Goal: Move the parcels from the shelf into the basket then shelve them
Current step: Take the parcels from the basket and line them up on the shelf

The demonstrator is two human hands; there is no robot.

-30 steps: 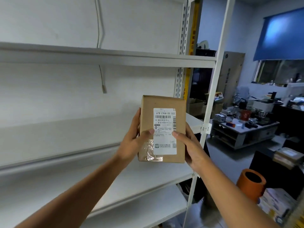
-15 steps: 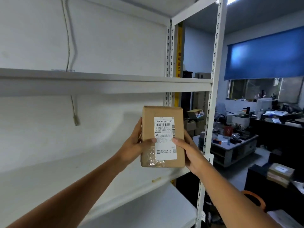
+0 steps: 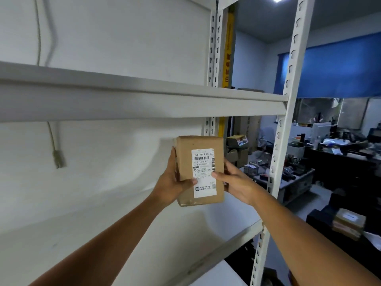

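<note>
Cardboard parcel (image 3: 200,170) stands upright between both hands, below the white shelf board (image 3: 144,104); left hand (image 3: 173,182) grips its left edge, right hand (image 3: 235,182) its right, thumbs across the label.

both hands (image 3: 171,186) hold parcel (image 3: 201,170) upright.

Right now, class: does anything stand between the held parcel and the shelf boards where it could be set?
Nothing visible does. Both hands, left hand and right hand, grip the parcel between the upper shelf and the lower shelf; both look bare nearby.
</note>
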